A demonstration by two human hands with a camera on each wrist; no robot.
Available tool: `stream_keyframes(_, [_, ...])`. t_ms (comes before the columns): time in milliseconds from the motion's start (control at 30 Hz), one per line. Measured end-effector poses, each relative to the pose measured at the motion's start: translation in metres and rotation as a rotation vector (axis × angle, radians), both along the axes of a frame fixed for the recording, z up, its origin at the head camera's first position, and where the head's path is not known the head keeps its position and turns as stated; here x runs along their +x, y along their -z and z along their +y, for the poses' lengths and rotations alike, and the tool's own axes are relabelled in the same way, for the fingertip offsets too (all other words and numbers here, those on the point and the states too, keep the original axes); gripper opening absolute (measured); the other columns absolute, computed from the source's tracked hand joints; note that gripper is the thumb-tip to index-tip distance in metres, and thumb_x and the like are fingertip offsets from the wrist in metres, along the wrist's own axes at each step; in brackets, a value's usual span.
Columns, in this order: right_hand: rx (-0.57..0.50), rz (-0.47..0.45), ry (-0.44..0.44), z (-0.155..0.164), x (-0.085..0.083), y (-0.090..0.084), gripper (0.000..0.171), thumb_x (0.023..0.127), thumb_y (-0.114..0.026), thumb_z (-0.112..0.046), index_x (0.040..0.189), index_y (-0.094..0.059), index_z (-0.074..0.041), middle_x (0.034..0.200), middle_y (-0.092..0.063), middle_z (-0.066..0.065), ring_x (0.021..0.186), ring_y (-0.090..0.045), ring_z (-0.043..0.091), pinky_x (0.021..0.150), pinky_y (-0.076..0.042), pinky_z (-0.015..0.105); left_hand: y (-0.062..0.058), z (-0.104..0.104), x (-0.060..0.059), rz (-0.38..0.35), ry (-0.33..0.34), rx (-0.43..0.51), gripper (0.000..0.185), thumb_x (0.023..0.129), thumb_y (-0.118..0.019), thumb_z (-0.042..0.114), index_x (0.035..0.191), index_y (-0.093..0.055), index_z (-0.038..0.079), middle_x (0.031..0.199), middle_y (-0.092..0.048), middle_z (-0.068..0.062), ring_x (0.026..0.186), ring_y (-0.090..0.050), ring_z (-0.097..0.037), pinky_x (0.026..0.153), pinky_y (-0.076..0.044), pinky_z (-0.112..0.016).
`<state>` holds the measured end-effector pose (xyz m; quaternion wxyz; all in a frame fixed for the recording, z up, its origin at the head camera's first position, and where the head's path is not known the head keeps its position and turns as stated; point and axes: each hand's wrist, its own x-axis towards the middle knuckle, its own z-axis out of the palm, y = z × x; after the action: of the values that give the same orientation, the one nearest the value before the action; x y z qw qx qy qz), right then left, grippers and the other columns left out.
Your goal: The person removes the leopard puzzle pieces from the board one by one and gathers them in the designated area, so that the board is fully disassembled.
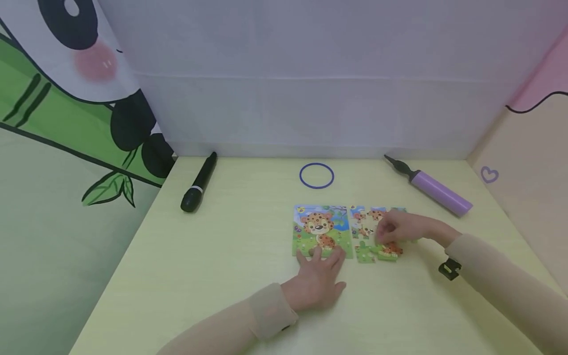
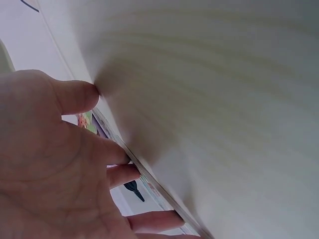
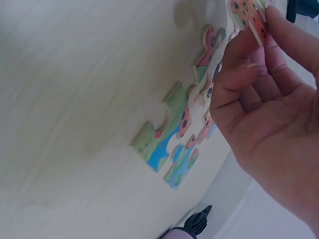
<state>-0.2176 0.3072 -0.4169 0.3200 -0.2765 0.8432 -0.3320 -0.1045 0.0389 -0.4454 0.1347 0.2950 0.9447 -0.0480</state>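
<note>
A square leopard picture board [image 1: 303, 240] lies flat on the table. My left hand [image 1: 317, 283] has its fingers spread, with the fingertips resting on the board's near edge. In the left wrist view, fingertips [image 2: 117, 153] sit along the thin board edge. To the right of the board, my right hand [image 1: 401, 228] bends over a group of jigsaw pieces [image 1: 364, 254]. Between thumb and fingers it pinches a spotted orange jigsaw piece [image 3: 244, 12], raised in the right wrist view. Other pieces [image 3: 172, 132] lie spaced apart, some hidden behind the right hand.
Behind the board lies a thin blue ring [image 1: 316, 176]. A black microphone [image 1: 198, 184] is at the back left. At the back right lies a purple hand pump [image 1: 439, 191] with a black nozzle. A pale cloth wall [image 1: 310, 113] stands along the table's far edge.
</note>
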Motion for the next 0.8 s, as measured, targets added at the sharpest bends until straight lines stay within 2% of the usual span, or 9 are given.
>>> stream_keyframes(100, [-0.006, -0.015, -0.006, 0.005, 0.003, 0.002, 0.007, 0.09, -0.066, -0.008, 0.089, -0.069, -0.003, 0.076, -0.064, 0.005, 0.063, -0.049, 0.012, 0.059, -0.044, 0.025, -0.001, 0.0, 0.0, -0.005, 0.001, 0.002, 0.069, 0.097, -0.034, 0.057, 0.154, -0.017, 0.022, 0.157, -0.012, 0.011, 0.135, -0.025, -0.036, 0.092, -0.028, -0.071])
stream_keyframes(200, [-0.007, -0.013, -0.008, 0.008, 0.005, 0.004, 0.006, 0.089, -0.066, -0.008, 0.089, -0.068, -0.003, 0.079, -0.065, 0.005, 0.067, -0.053, 0.014, 0.062, -0.047, 0.027, -0.002, 0.0, 0.0, -0.013, -0.012, 0.009, 0.07, 0.097, -0.035, 0.056, 0.155, -0.016, 0.022, 0.157, -0.013, 0.009, 0.136, -0.025, -0.035, 0.093, -0.027, -0.071])
stream_keyframes(433, [0.04, 0.047, -0.006, 0.01, 0.005, 0.01, 0.006, 0.089, -0.067, -0.011, 0.087, -0.067, -0.005, 0.077, -0.064, 0.001, 0.066, -0.054, 0.014, 0.062, -0.048, 0.028, -0.003, -0.001, -0.001, -0.014, -0.064, 0.067, 0.066, 0.096, -0.041, 0.055, 0.153, -0.023, 0.026, 0.154, -0.019, -0.015, 0.134, -0.027, -0.037, 0.093, -0.029, -0.069])
stream_keyframes(567, [0.044, 0.064, -0.011, 0.009, 0.005, 0.011, 0.004, 0.089, -0.067, -0.009, 0.085, -0.067, -0.007, 0.075, -0.063, 0.001, 0.065, -0.054, 0.014, 0.06, -0.048, 0.028, -0.004, -0.001, -0.001, -0.032, -0.084, 0.052, 0.065, 0.096, -0.039, 0.057, 0.153, -0.021, 0.03, 0.151, -0.021, -0.025, 0.138, -0.018, -0.038, 0.095, -0.028, -0.067])
stream_keyframes(667, [0.04, 0.065, -0.015, 0.009, 0.005, 0.011, 0.005, 0.089, -0.067, -0.008, 0.084, -0.067, -0.007, 0.074, -0.063, 0.001, 0.064, -0.055, 0.014, 0.059, -0.048, 0.027, -0.005, -0.001, 0.0, -0.044, -0.092, 0.047, 0.065, 0.096, -0.039, 0.057, 0.153, -0.021, 0.031, 0.15, -0.024, -0.027, 0.14, -0.013, -0.039, 0.097, -0.027, -0.067])
stream_keyframes(800, [0.033, 0.078, -0.03, 0.009, 0.004, 0.013, 0.006, 0.088, -0.067, -0.007, 0.083, -0.067, -0.008, 0.072, -0.063, 0.0, 0.062, -0.056, 0.014, 0.058, -0.048, 0.027, -0.004, -0.001, -0.001, -0.046, -0.098, 0.042, 0.066, 0.096, -0.038, 0.059, 0.153, -0.02, 0.032, 0.15, -0.023, -0.026, 0.139, -0.014, -0.04, 0.099, -0.026, -0.065])
